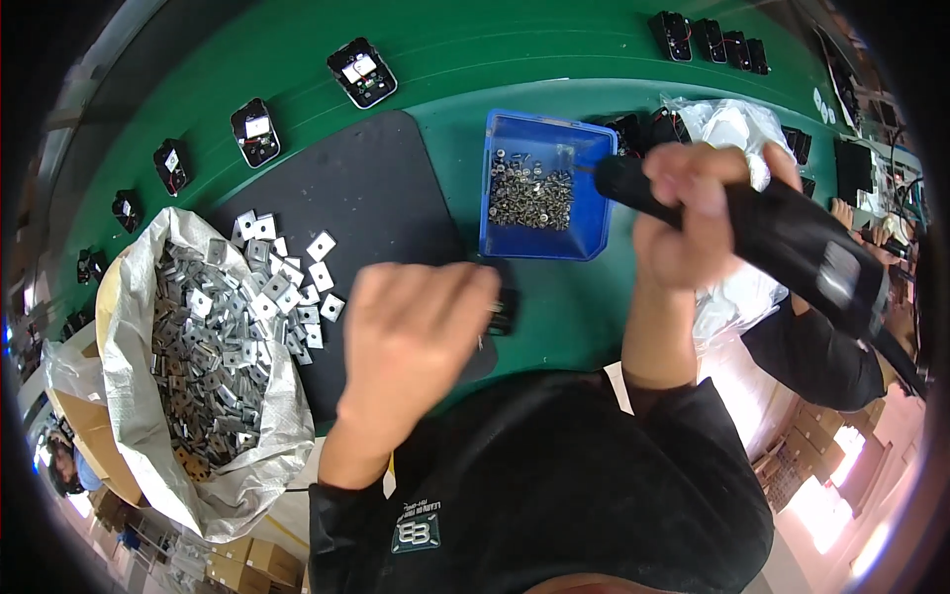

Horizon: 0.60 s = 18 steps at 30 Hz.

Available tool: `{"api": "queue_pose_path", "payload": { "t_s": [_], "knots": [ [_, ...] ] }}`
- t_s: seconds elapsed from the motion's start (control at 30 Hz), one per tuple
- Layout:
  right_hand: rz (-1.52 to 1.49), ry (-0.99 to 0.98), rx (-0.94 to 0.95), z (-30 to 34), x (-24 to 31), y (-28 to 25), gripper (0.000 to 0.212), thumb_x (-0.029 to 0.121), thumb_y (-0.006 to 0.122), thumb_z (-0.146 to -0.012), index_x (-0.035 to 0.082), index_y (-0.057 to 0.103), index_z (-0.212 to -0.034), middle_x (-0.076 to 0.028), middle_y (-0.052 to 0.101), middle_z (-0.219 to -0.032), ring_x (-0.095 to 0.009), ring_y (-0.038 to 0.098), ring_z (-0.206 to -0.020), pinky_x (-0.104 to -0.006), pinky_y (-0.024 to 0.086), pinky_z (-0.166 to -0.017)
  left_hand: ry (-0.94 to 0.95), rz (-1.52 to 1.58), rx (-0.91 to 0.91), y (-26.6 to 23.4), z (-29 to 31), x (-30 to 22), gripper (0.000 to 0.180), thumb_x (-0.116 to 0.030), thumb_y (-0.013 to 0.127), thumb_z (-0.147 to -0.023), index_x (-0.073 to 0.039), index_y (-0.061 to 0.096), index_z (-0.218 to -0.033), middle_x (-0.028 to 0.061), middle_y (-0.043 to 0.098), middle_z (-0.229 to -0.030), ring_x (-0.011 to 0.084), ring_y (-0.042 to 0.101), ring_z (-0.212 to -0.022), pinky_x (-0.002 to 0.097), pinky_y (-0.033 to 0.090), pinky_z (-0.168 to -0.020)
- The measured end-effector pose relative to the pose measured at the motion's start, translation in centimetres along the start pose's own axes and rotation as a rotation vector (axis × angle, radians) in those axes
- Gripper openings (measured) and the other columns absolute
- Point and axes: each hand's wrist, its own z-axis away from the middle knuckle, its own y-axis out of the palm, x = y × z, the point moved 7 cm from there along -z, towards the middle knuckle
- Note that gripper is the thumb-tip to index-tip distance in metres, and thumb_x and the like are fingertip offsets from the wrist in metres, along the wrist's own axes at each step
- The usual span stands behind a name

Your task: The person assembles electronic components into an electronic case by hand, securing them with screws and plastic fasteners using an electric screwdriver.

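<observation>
My right hand (693,213) is wrapped round a black electric screwdriver (807,243). Its tip end points left, over the right side of a blue bin (599,203). Inside the bin lies a heap of small metal screws (529,193). My left hand (411,337), a little blurred, has its fingers bent over the left edge of a black plastic housing (506,297) on the table. The hand hides much of that housing, and its fingertips are hard to make out.
An open white sack (134,366) full of metal clip nuts stands left; loose clip nuts (322,277) lie on the black mat (381,168). Black devices (363,71) line the green surface behind. Clear plastic bags (737,124) and a co-worker's sleeve (816,356) are at right.
</observation>
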Motion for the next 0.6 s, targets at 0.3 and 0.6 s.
{"api": "queue_pose_path", "payload": {
  "t_s": [0.3,0.6],
  "knots": [
    [0.106,0.073,-0.014,1.2,-3.5,0.3,0.054,-0.005,0.063,-0.08,-0.001,0.039,-0.128,-0.011,0.06,-0.072,-0.019,0.057,-0.059,-0.0358,0.053,-0.063,-0.443,-0.055,0.03,-1.7,2.9,4.8,0.029,-0.014,0.073,-0.075,-0.007,0.067,-0.102,0.0041,0.067,-0.094,0.0216,0.061,-0.083,0.0335,0.043,-0.076],
    [-0.07,0.092,-0.001,0.0,-0.7,-0.1,0.057,0.004,0.053,-0.085,0.007,0.031,-0.137,-0.004,0.048,-0.072,-0.017,0.049,-0.06,-0.039,0.047,-0.064,-0.716,-0.361,-0.025,-3.7,7.2,11.0,0.023,-0.012,0.072,-0.078,-0.006,0.066,-0.1,0.0081,0.062,-0.101,0.0287,0.057,-0.089,0.0398,0.041,-0.083]
  ]
}}
